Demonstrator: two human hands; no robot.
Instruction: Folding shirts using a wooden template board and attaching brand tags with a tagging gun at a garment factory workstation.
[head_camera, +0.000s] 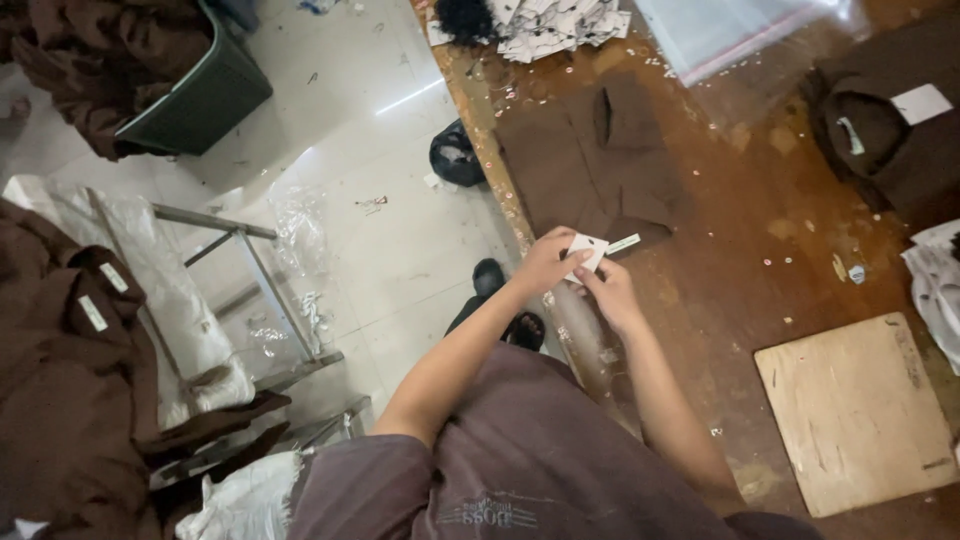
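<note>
The white card tag (587, 250) is a small rectangle, plain and flat, held just above the near edge of the wooden bench (720, 230). Its long axis runs from lower left to upper right, tilted toward the brown garment (590, 160) spread on the bench. The left hand (545, 262) pinches the tag's left edge with fingers closed on it. The right hand (612, 292) grips its lower right edge likewise. A narrow white label (623, 243) lies just beside the tag, on the garment's hem.

Single head-worn camera looks steeply down past the wearer's chest, close above the counter (760, 200) edge, floor (380, 180) visible to its left.
</note>
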